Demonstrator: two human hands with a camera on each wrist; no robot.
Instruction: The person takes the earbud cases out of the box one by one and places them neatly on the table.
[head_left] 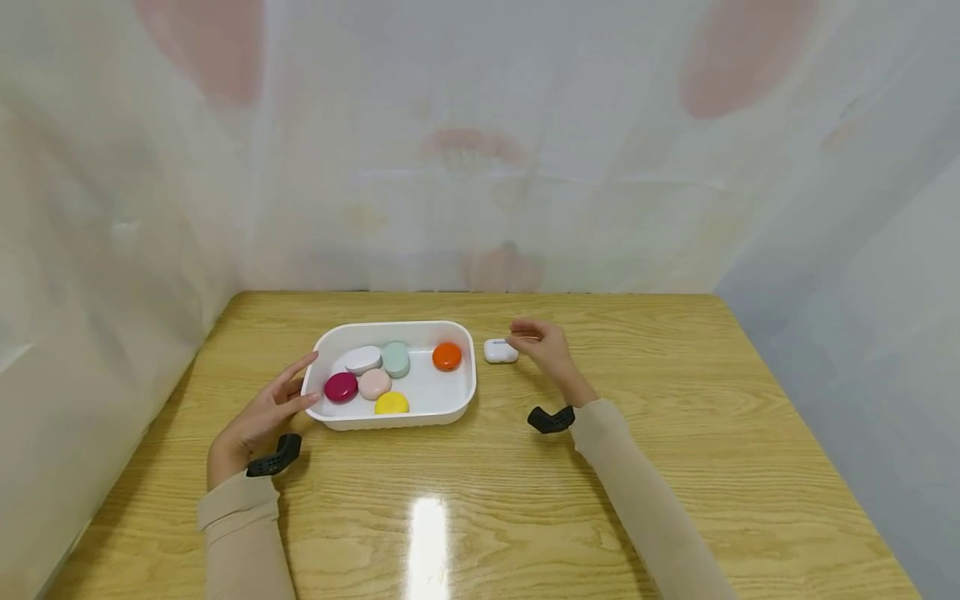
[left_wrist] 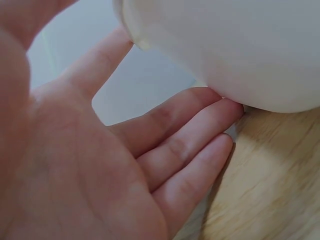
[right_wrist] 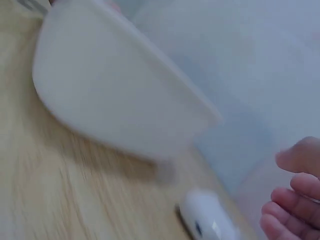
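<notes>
A white rectangular tray (head_left: 401, 421) with rounded corners stands on the table. My left hand (head_left: 266, 412) rests at its left end, fingers fairly straight against the wall; in the left wrist view the fingertips (left_wrist: 232, 107) touch its underside edge. Inside lie smooth rounded pieces: orange (head_left: 447, 357), mint green (head_left: 396, 360), white (head_left: 363, 360), crimson (head_left: 341, 387), pale pink (head_left: 374, 384) and yellow (head_left: 392, 403). Just right of the tray sits a small white earbud case (head_left: 500, 351). Beside and above that case is my right hand (head_left: 546, 348), its fingers loosely bent around nothing.
The wooden table (head_left: 675, 400) extends to both sides and toward me. Pale curtain-like sheets (head_left: 600, 208) hang behind it and along its sides. Dark wrist cameras (head_left: 551, 419) sit on both wrists.
</notes>
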